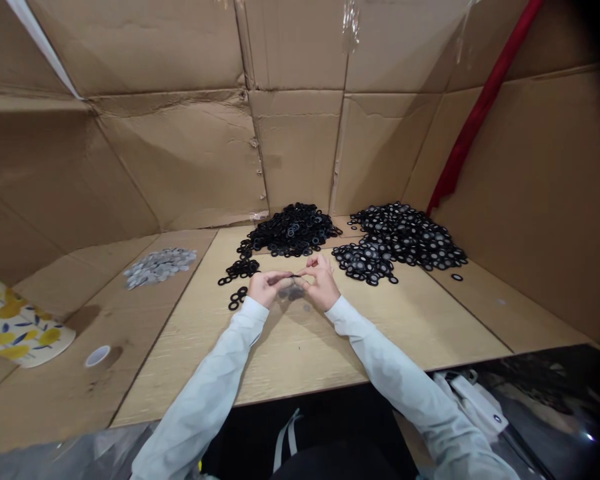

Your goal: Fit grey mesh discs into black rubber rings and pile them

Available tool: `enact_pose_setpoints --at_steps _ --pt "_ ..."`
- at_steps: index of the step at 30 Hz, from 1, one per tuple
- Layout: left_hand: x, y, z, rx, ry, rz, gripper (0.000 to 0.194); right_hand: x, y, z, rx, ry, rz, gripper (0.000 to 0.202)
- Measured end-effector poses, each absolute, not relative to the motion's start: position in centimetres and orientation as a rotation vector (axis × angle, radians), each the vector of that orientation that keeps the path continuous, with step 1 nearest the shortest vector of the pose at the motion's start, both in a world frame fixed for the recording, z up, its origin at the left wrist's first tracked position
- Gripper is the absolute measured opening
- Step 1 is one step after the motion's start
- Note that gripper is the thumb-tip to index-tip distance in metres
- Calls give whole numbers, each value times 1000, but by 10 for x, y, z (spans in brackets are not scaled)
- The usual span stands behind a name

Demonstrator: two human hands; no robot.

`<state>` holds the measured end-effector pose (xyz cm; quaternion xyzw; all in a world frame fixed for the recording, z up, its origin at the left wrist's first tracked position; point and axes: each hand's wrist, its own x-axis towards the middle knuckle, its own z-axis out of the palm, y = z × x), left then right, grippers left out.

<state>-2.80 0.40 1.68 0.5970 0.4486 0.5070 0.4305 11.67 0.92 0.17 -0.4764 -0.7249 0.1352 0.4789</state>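
My left hand [266, 287] and my right hand [322, 283] meet above the middle of the wooden board. Pinched between the fingertips of both is a small black ring [295, 276], seen nearly edge-on. Below it on the board lie a few greyish discs [291, 293], partly hidden by my hands. Just left of my left hand are loose black rings [239, 297] and a small cluster of black rings [243, 268]. Behind my hands rises a large heap of black rings [297, 227]. Right of my right hand spreads a pile of black rings with pale centres [405, 237].
Grey-white discs [160, 265] form a pile on the left cardboard. A lemon-patterned container [23, 327] and a small white round lid-like piece [98, 356] are at far left. Cardboard walls [300, 147] enclose the back and sides; a red strip [480, 113] hangs at right.
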Motion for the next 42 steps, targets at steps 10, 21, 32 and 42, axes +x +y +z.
enact_pose_setpoints --at_steps 10,21,32,42 --pt "-16 1 6 1071 971 1383 35 110 16 -6 -984 -1363 1002 13" --pt "-18 -2 6 1285 1089 1311 32 119 17 -2 -1033 -1556 712 2" --pt "-13 -12 17 1328 1044 1483 22 122 4 6 -1164 -1731 361 12" --pt "-17 -4 7 1437 1005 1351 35 121 -1 6 -1244 -1825 38 13"
